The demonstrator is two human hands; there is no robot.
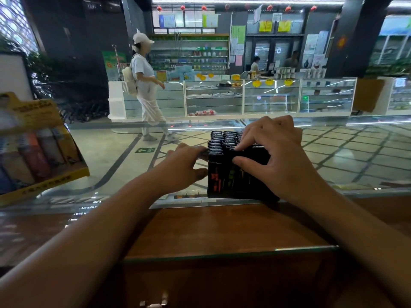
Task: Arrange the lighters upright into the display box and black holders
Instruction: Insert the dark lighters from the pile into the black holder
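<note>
A black holder (222,194) packed with several upright black lighters (224,141) stands on the glass counter in the middle. My left hand (182,167) grips its left side, fingers on the upper edge and thumb on the front. My right hand (275,152) lies over the right part of the block, its fingers curled on the lighter tops and its thumb against the front, hiding the lighters beneath. A yellow display box (44,152) with several coloured lighters standing upright sits tilted at the far left.
The glass countertop (355,156) stretches right and left of the holder. A brown wooden ledge (211,232) lies in front of me. Beyond the glass a person (144,85) walks past shop counters (244,96).
</note>
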